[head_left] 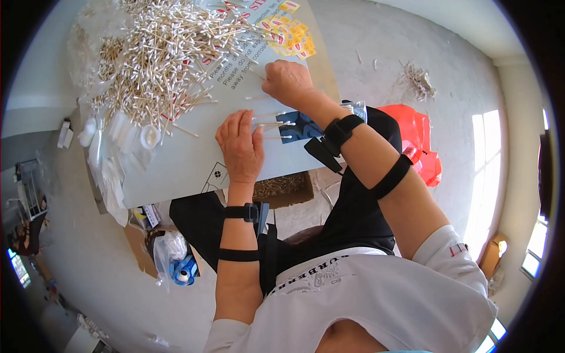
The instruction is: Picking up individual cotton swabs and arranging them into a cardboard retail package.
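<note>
1. Pressing flat, the left hand (pixel 240 147) pins a few white-tipped wooden cotton swabs (pixel 274 125) on the grey cardboard sheet (pixel 176 165).
2. At one o'clock, the right hand (pixel 286 82) is clenched; whether it grips anything is unclear.
3. Keeping swab tips aligned seems wise.
4. Farther, at eleven o'clock, lies the loose swab heap (pixel 159 53).

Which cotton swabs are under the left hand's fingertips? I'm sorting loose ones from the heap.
The few swabs lying in a row beside the left hand, over the blue packet, apart from the big heap.
</note>
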The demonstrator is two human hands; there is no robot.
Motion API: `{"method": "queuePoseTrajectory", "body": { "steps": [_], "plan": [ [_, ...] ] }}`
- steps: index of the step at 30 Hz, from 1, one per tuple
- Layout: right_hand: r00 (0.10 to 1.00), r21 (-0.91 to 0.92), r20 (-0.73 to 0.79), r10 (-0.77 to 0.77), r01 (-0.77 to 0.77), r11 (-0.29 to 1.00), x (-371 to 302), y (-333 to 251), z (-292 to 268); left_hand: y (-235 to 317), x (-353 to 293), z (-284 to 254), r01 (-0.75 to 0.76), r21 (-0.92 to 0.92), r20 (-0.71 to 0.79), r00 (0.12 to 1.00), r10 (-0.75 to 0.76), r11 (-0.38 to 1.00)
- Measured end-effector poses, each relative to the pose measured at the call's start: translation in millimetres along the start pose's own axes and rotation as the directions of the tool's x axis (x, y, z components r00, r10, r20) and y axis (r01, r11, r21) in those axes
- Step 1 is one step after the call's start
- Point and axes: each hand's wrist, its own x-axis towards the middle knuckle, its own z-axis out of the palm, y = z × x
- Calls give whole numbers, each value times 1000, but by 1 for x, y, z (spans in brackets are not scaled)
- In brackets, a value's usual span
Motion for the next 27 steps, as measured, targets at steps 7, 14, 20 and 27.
{"method": "queuePoseTrajectory", "body": {
  "steps": [7, 14, 20, 27],
  "plan": [
    [966, 462, 242, -88, -35, 886, -64, -5, -45, -13, -10, 1, 130, -326, -181, 963, -197, 936],
    [904, 391, 335, -264, 122, 912, -170, -13, -16, -25, -14, 7, 148, -569, -218, 921, -322, 809],
    [995, 533, -97, -13, 63, 844, -155, -4, 2, -19, -10, 5, 155, -536, -197, 933, -302, 830],
    [958, 284, -243, -154, 222, 933, -131, -10, -2, -19, -9, 3, 169, -477, -175, 943, -282, 863]
  ]
}}
